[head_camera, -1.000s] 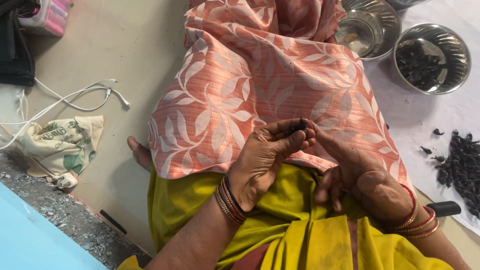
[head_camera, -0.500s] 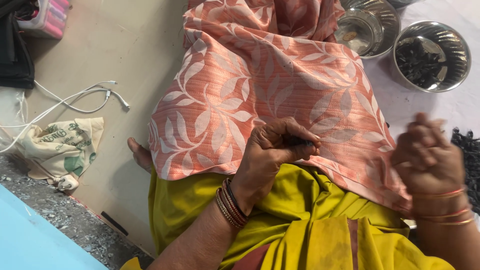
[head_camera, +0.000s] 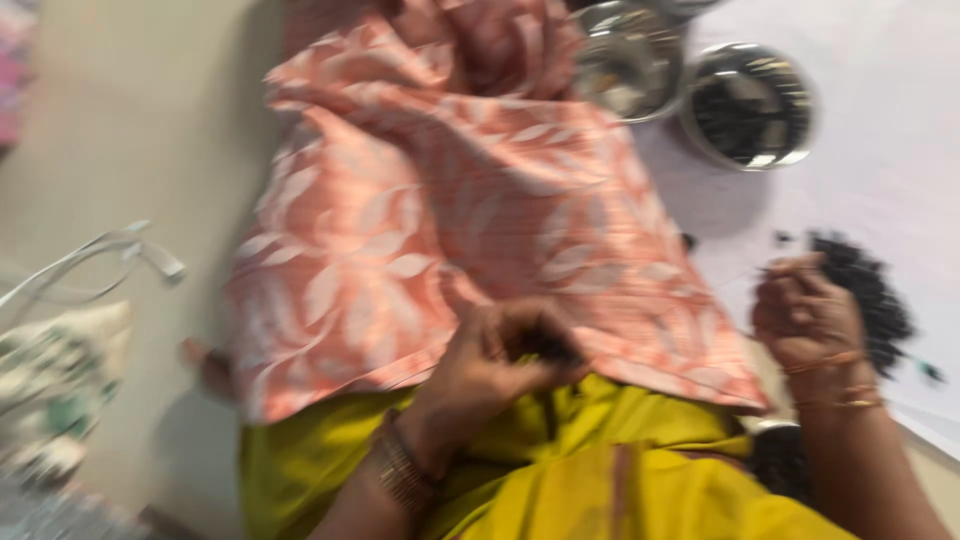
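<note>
Frame is motion-blurred; detail is soft throughout.

Left hand (head_camera: 495, 365) rests on the lap at the edge of the peach leaf-print cloth (head_camera: 450, 220), fingers curled inward and pinched around a small dark item (head_camera: 548, 347). Too blurred to say what the item is. Bangles at that wrist. Compared with half a second back the grip looks the same, same spot on the lap, fingers just as tightly closed.

Right hand (head_camera: 808, 318) has changed most. A second ago it was pressed up against the left hand over the lap; half a second ago it was lifted off to the side; now it sits over the near edge of the pile of dark bits (head_camera: 868, 295) on the white sheet (head_camera: 900, 130). Fingers bunched together, tips toward the pile. Cannot tell whether anything is gripped between them.

Two steel bowls (head_camera: 748, 105) stand at the top, near each other, the right one holding dark material. The other bowl's contents are unclear.

Camera has swung: the bowls and pile sit further left in view than before, and the white cable (head_camera: 110, 260) and printed bag (head_camera: 60, 390) have slid towards the left edge. Yellow-green garment (head_camera: 600, 460) fills the bottom.
</note>
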